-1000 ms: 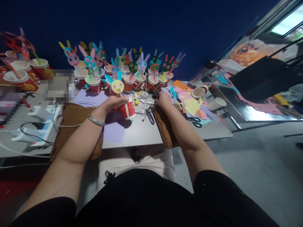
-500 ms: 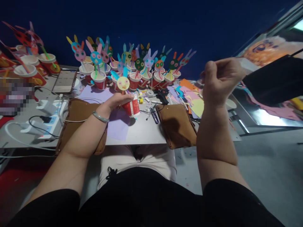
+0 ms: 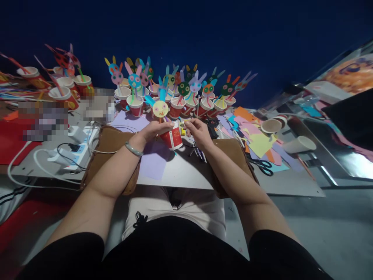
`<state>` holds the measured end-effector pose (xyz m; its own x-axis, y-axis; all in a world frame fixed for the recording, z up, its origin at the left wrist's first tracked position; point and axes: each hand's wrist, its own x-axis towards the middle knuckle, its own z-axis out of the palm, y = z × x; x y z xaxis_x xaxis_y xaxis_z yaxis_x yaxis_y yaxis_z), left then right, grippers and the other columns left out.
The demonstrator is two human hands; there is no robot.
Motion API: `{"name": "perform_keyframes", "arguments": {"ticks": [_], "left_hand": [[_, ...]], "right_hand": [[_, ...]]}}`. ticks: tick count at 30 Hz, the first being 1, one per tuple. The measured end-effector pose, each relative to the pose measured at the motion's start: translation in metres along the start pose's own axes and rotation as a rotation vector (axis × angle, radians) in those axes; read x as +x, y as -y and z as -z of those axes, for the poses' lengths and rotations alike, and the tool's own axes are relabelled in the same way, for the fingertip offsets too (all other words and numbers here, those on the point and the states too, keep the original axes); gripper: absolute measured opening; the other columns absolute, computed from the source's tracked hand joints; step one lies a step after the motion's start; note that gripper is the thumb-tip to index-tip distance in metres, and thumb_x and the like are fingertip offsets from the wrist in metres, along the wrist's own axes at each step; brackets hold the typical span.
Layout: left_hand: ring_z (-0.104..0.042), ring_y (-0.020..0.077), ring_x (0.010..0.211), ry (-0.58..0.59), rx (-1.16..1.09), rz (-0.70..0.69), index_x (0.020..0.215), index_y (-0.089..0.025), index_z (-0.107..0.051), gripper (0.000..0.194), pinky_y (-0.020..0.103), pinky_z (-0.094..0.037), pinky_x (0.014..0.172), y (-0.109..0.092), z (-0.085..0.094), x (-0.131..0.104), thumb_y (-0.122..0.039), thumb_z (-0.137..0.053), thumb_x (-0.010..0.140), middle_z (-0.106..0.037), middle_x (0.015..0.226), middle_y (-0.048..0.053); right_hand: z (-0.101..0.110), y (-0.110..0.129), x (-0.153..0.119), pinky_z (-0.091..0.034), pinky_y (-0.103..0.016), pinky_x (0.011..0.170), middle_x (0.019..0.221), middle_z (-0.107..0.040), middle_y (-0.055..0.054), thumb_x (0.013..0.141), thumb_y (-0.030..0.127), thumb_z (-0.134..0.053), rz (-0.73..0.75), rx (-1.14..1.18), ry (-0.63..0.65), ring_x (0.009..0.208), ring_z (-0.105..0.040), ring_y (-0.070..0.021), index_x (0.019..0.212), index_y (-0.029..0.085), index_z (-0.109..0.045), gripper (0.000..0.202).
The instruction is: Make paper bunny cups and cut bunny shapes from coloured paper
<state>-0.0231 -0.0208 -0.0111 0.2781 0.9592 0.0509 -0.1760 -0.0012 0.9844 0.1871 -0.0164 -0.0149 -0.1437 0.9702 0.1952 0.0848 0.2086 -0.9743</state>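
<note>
In the head view, a red-and-white tapered paper cup is gripped by the left hand above a pale purple paper sheet, the thumb laid across its upper part. Its long axis is tilted, lower end toward the right. The cup is held just left of the right hand, whose palm is turned inward, fingers curled; whether anything is pinched there cannot be told.
</note>
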Motion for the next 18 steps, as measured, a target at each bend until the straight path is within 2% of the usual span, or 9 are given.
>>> {"name": "perform_keyframes", "arguments": {"ticks": [5,12,18], "left_hand": [[-0.059,0.0133,0.073,0.09,0.003,0.101,0.082,-0.015,-0.065,0.038,0.032,-0.05,0.078,-0.005,0.002,0.0,-0.043,-0.084,0.064,-0.064,0.077,0.0],[-0.053,0.0113,0.065,0.151,0.126,0.079,0.077,-0.016,-0.065,0.041,0.028,-0.046,0.068,-0.006,-0.003,-0.001,-0.047,-0.089,0.064,-0.06,0.068,-0.001],[-0.055,0.0126,0.067,0.162,0.178,0.111,0.079,-0.016,-0.065,0.045,0.028,-0.046,0.068,-0.002,-0.002,0.0,-0.051,-0.088,0.065,-0.062,0.071,0.0]], "right_hand": [[-0.009,-0.016,-0.004,-0.046,-0.027,0.056,0.064,-0.059,0.005,0.065,0.072,-0.086,0.025,0.157,0.038,0.055,-0.052,-0.0101,0.086,0.024,-0.069,0.055],[-0.004,-0.018,-0.012,-0.053,-0.03,0.062,0.069,-0.061,0.003,0.067,0.068,-0.087,0.009,0.136,0.103,0.063,-0.055,-0.0124,0.078,0.022,-0.067,0.052],[-0.003,-0.017,-0.016,-0.056,-0.032,0.064,0.075,-0.063,0.001,0.069,0.069,-0.084,-0.055,0.146,0.131,0.069,-0.057,-0.0147,0.082,0.022,-0.066,0.052]]}}
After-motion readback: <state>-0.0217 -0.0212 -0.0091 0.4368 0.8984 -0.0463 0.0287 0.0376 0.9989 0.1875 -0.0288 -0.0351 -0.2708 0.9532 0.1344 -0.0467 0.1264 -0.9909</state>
